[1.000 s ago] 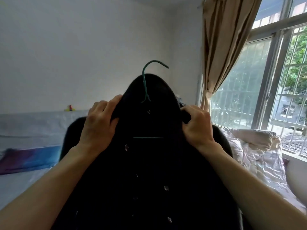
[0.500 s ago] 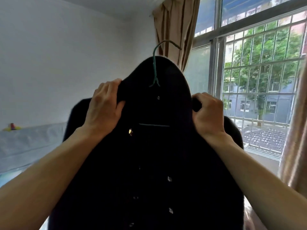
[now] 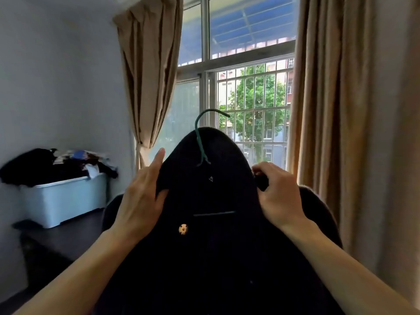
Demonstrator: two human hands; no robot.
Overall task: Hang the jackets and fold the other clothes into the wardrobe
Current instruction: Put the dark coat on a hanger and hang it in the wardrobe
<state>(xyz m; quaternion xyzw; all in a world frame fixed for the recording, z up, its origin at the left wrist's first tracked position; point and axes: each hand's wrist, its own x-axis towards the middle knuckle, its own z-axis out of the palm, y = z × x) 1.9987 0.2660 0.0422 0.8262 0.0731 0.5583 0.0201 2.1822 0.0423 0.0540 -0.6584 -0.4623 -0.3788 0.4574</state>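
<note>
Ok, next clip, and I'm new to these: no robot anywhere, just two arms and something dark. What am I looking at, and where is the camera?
There is no machine here. A person wears one wide-angle camera on the head, so you see the room as they do, with their own arms reaching in from below. The left hand and the right hand hold up a black jacket near its neck, one hand at each side. The jacket sits on a green hanger, whose hook pokes out above it. Behind, to the left, a pale blue box heaped with clothes stands on a dark surface. Straight ahead is a barred window between beige curtains. No wardrobe is in view.
</note>
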